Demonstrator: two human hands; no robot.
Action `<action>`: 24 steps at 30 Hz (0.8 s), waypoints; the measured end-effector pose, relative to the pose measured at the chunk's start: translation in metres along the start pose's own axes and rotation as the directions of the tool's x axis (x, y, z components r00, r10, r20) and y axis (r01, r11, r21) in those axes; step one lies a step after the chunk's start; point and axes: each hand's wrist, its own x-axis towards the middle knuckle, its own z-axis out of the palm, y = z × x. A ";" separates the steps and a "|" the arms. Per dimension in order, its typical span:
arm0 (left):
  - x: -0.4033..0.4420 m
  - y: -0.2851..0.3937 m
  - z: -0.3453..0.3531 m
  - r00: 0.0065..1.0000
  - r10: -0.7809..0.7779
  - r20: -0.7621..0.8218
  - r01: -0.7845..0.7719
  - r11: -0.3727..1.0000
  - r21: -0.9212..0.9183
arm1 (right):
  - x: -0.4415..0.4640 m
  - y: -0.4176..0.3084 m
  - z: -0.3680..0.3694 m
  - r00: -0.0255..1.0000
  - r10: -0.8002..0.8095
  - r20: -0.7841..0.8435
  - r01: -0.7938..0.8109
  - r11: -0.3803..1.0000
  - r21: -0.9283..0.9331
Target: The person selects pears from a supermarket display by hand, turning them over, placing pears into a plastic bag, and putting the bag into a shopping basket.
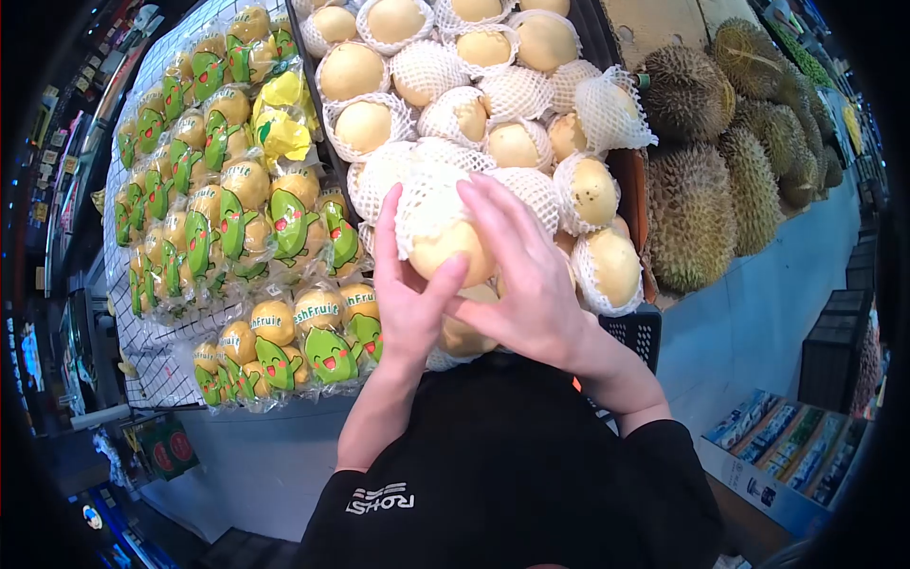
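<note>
A round yellow fruit [450, 251] in a white foam net [428, 204] is held between my two hands, above the front part of the fruit display. My left hand [409, 294] cups its left side, with the thumb across the lower front. On the right side, my right hand [517, 275] rests its fingers against the net and the fruit. Behind and around them lie several more yellow fruits [353, 71] in white foam nets. The fruit surface under my palms is hidden.
Bagged yellow fruits [245, 185] with green cartoon labels fill the left rack. Durians [687, 213] stand on the right beyond the display's dark edge. A black perforated crate [633, 334] sits near my right forearm. A box of coloured packets [791, 441] is at lower right.
</note>
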 end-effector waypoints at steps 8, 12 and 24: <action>-0.016 0.008 -0.029 0.942 -0.333 -0.033 0.307 0.899 -0.313 | -0.044 0.015 -0.007 0.996 0.059 0.071 -0.082 0.926 0.368; -0.020 0.016 -0.027 0.938 -0.306 0.162 0.312 0.950 -0.010 | -0.043 0.011 -0.012 0.988 -0.006 0.157 -0.048 0.942 0.332; -0.026 0.021 -0.017 0.928 -0.299 0.222 0.247 0.941 0.233 | -0.046 0.016 -0.004 0.981 -0.171 0.094 0.154 0.975 0.159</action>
